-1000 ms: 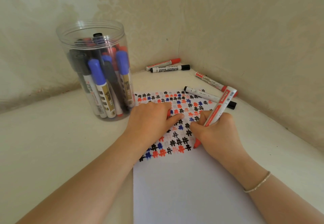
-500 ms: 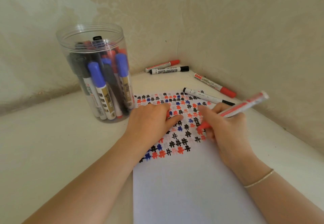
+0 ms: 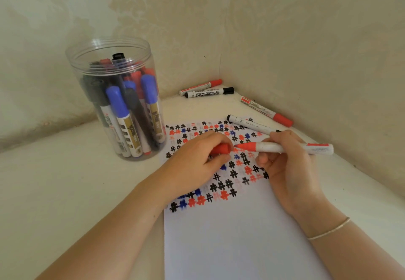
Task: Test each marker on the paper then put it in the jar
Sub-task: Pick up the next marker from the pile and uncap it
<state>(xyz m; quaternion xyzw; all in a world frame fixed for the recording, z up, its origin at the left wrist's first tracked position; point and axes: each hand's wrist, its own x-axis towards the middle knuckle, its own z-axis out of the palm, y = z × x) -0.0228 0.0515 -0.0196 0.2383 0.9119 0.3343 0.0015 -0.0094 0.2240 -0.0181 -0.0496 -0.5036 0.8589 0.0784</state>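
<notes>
Only one label read cleanly: "WHITEBOARD MARKER" ran along the black-capped marker lying by the back wall, just in front of a red-capped one whose print was too small to read. A third loose marker, red-capped, lay along the right wall with a red label patch at its near-white end, the writing illegible. A fourth lay across the paper's far right corner, its lower end hidden behind the right hand. That hand gripped the red marker by its white barrel, held almost level above the paper with the bare red tip pointing left; the red band near its tail carried text too blurred to make out. The left hand pinched the red cap between thumb and fingers, its mouth facing the tip and just short of it, most of the cap covered by the fingers. The paper's far half bore rows of black, red and blue hash marks, some hidden under both hands; its near edge ran out of view. The clear jar stood open, left of the paper, packed with blue, black and red capped markers; gold labels on two blue ones showed dark lettering that could not be read through the plastic. A thin bracelet circled the right wrist.
</notes>
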